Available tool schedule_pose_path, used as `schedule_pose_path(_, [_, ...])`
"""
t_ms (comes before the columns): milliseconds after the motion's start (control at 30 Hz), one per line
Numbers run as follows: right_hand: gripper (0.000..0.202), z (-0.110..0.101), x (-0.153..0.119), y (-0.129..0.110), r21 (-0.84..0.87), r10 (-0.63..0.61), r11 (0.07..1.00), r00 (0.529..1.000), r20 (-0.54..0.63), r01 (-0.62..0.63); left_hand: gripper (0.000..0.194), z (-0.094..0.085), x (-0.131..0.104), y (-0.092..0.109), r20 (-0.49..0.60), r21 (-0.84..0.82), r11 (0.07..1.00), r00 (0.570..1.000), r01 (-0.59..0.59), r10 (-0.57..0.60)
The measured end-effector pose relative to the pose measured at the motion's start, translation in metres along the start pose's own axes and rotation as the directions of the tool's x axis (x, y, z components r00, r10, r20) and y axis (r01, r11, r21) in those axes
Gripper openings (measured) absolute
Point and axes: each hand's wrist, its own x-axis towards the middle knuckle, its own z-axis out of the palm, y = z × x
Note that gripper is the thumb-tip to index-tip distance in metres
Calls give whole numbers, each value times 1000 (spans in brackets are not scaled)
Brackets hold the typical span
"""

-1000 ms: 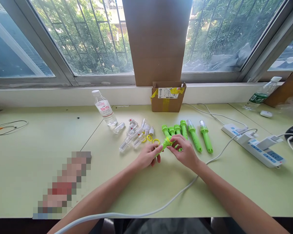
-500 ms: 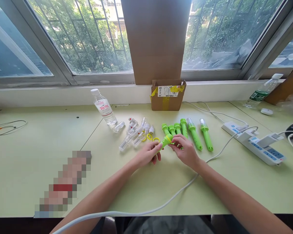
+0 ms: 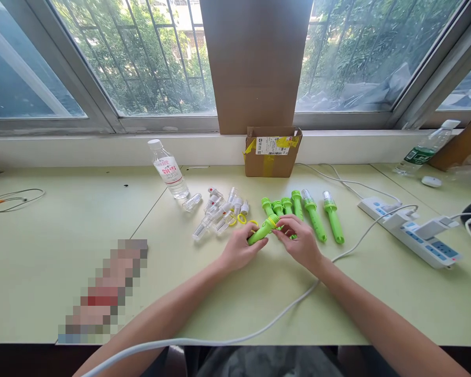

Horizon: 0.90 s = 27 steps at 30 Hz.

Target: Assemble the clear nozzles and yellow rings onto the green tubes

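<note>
My left hand [image 3: 241,246] is wrapped round the body of a green tube [image 3: 261,233], which tilts up to the right. A yellow ring [image 3: 272,221] sits round its threaded end. My right hand [image 3: 298,238] pinches at that ring, fingertips pressed together. Behind the hands lie several green tubes [image 3: 297,204]; two of them, one being the rightmost green tube [image 3: 333,219], carry clear tips. Left of these is a pile of clear plastic parts [image 3: 214,212], with loose yellow rings [image 3: 242,218] at its right side.
A water bottle [image 3: 170,170] stands behind the clear parts. A cardboard box [image 3: 270,162] is at the sill. On the right lies a power strip [image 3: 427,241], and a white cable [image 3: 259,334] crosses the table front. Another bottle [image 3: 419,154] stands back right.
My left fingers have closed further round the tube, and more of its body now shows. My right fingers remain at the ringed end. The camera view has shifted slightly.
</note>
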Motion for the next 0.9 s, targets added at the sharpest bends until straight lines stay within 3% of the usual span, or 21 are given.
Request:
schedule_pose_path(200, [10,0,2,-3,6,14,1000,1000,10,-14,37,-3,3,1,105,-247,953,983,175,-153])
schedule_pose_path(500, [8,0,3,-11,24,-14,1000,1000,14,14,37,-13,5,2,228,-355,907,962,227,-152])
schedule_pose_path(700, [15,0,0,-9,39,-31,999,999,20,30,35,-17,7,-1,369,-420,861,921,288,-128])
schedule_pose_path(900, [13,1,2,-6,52,-13,999,999,51,11,34,-18,9,-5,386,-448,835,912,318,-140])
